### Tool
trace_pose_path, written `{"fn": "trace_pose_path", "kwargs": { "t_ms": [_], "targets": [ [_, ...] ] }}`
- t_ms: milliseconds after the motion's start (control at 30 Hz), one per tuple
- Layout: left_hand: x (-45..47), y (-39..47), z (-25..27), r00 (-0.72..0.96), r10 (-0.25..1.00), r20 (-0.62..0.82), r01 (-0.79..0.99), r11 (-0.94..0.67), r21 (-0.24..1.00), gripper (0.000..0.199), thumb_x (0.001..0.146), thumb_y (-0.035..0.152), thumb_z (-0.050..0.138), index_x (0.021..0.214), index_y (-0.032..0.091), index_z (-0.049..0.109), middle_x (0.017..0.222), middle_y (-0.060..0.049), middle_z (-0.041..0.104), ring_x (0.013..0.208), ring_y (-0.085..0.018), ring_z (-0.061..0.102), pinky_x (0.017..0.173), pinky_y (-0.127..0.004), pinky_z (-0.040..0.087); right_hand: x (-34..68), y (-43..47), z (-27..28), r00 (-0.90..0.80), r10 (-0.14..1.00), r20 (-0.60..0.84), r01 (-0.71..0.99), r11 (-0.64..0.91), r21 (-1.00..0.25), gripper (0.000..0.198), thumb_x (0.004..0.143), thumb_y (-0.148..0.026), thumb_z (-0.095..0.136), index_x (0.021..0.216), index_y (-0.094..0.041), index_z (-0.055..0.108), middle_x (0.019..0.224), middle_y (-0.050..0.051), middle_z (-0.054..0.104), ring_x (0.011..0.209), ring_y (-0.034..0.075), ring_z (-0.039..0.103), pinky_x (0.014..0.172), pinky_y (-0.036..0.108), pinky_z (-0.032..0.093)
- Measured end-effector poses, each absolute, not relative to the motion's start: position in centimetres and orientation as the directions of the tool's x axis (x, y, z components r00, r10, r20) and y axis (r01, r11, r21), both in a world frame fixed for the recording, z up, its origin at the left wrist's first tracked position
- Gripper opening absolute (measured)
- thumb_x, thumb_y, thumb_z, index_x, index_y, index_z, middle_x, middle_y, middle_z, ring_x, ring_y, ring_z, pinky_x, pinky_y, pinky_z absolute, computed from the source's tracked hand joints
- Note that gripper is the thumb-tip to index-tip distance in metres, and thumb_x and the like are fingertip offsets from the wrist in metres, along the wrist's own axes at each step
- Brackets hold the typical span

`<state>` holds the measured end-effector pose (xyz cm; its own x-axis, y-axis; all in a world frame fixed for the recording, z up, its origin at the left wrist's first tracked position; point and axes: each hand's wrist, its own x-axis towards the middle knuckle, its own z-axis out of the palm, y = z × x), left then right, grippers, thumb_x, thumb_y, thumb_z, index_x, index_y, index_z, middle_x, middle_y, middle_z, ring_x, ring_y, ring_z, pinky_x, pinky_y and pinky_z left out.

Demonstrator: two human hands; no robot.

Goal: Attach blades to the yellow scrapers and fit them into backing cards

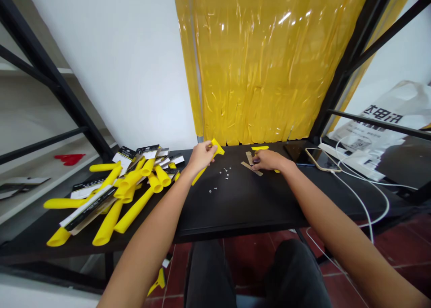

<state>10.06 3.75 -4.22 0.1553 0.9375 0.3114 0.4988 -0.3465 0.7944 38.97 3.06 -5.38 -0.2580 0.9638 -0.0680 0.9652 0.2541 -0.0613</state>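
Observation:
Closed around a yellow plastic scraper [218, 147], my left hand [202, 155] is near the back of the black table [235, 209]. The scraper's wide head sticks out past the fingertips, and its handle slants down below the hand. My right hand [267, 160] is low over the tabletop, fingers bent together at some thin brown strips [252, 169]; what is between the fingertips is hidden. A flat yellow piece [260, 148] lies behind that hand, and a bit of yellow shows beneath it. Several small screws and nuts [226, 174] are scattered between the hands.
To the left lies a heap of yellow scrapers [128, 187] with black and white cards. A phone [322, 160] on a white cable [370, 209] and a dark flat device [296, 154] lie at right, near a white plastic bag [380, 124]. Black frame posts flank the table.

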Motion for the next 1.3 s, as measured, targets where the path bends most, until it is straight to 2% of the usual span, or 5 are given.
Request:
{"fn": "trace_pose_path", "kwargs": {
  "t_ms": [167,400,600,1067,1300],
  "targets": [
    [10.1,3.7,-4.1,0.153,0.942,0.299,0.492,-0.335,0.803,0.016,0.094,0.034,0.058,0.093,0.019,0.064,0.084,-0.006,0.070,0.057,-0.018,0.067,0.045,-0.023,0.044,39.1,2.5,-4.9,-0.422,0.899,-0.117,0.898,0.398,-0.188,0.038,0.087,-0.048,0.067,0.115,-0.026,0.079,0.127,0.008,0.074,0.110,0.029,0.069,0.089,0.031,0.049],
    [9.9,4.1,-4.4,0.166,0.931,0.325,0.457,-0.365,0.811,0.018,0.092,0.036,0.062,0.086,0.019,0.061,0.078,-0.005,0.067,0.054,-0.015,0.065,0.043,-0.020,0.041,40.3,2.2,-4.5,-0.472,0.863,-0.180,0.871,0.426,-0.244,0.056,0.071,-0.049,0.082,0.122,-0.029,0.075,0.123,0.007,0.075,0.109,0.031,0.069,0.086,0.031,0.051],
    [10.0,3.8,-4.5,0.192,0.927,0.323,0.510,-0.375,0.774,0.018,0.094,0.035,0.055,0.084,0.020,0.059,0.076,-0.003,0.067,0.055,-0.016,0.066,0.041,-0.020,0.040,39.9,4.3,-6.6,-0.540,0.841,0.021,0.812,0.527,-0.250,0.024,0.083,-0.035,0.074,0.104,-0.024,0.076,0.113,0.006,0.075,0.104,0.025,0.068,0.088,0.031,0.049],
    [9.4,3.9,-4.6,0.287,0.871,0.398,0.614,-0.486,0.622,0.024,0.094,0.041,0.054,0.083,0.020,0.062,0.067,-0.001,0.067,0.057,-0.016,0.065,0.055,-0.025,0.043,34.7,7.5,-8.6,-0.233,0.951,0.205,0.947,0.270,-0.177,0.023,0.096,-0.042,0.065,0.103,-0.024,0.077,0.110,0.009,0.077,0.104,0.026,0.071,0.082,0.031,0.052],
    [9.3,4.2,-4.9,0.320,0.867,0.382,0.606,-0.497,0.621,0.019,0.091,0.031,0.061,0.102,0.019,0.071,0.088,-0.005,0.078,0.063,-0.017,0.070,0.063,-0.028,0.049,33.9,6.4,-8.3,-0.167,0.908,0.385,0.933,0.272,-0.235,0.037,0.099,-0.050,0.057,0.103,-0.019,0.077,0.122,0.016,0.072,0.106,0.031,0.071,0.091,0.039,0.054]
  ]
}}
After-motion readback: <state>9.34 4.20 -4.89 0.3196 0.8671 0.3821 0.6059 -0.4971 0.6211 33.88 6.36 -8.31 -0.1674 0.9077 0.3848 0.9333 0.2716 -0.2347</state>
